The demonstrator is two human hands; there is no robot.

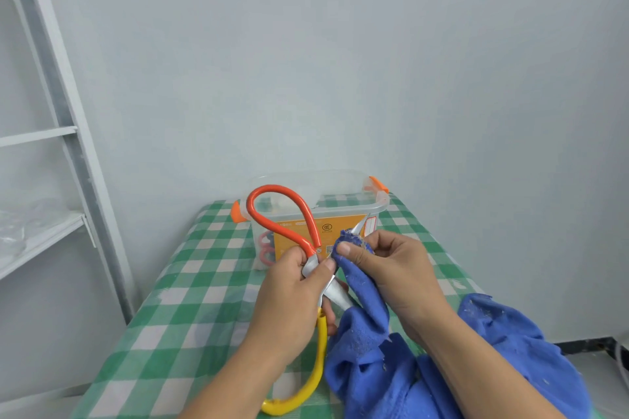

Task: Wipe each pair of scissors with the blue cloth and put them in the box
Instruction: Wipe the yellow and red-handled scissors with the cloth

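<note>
Gripping the scissors [308,269] near the pivot, the left hand [292,292] is closed round the metal w/ thumb pressed on the flat of the blades; one handle loop is orange-red and arcs up in front of the box, the other is yellow and hangs down toward the bottom edge of the view. The blades are spread apart. The right hand [384,269] is pinched shut on a bunched bit of the blue cloth [374,360], thumb and fingers squeezing it round one blade, whose tip pokes out just above the cloth. The rest of the cloth trails down under the right forearm and lies heaped on the surface [190,309], which has a green-and-white check cover. The box [340,201] is clear plastic w/ orange clips at both ends and an orange label on the front; it stands open at the far end of the surface, just behind the hands, near the wall. Pink/red handle loops [265,248] show through its left side (prob. another pair, but blurry). A pale metal shelf frame [61,133] stands at left, well apart from the surface.
</note>
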